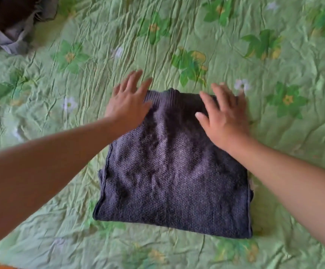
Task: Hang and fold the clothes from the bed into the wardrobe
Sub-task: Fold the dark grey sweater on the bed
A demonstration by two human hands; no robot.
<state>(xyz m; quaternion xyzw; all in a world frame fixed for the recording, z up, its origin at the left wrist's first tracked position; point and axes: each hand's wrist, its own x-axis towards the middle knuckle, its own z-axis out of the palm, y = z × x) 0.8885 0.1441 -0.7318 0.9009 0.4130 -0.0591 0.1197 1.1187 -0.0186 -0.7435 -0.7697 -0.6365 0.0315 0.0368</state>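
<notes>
The folded knit sweater (173,171) lies mid-frame on the green bedspread (274,133), its ribbed end at 12 o'clock. To finish this fold well, sweep your palms outward from the middle so the layers lie flat and the edges square up before you lift it. Your left hand (127,105) lies flat at the sweater's 11 o'clock corner, your right hand (223,117) at 1 o'clock. Both have fingers straight and spread, gripping nothing. More clothes (12,26) wait at 10 o'clock.
</notes>
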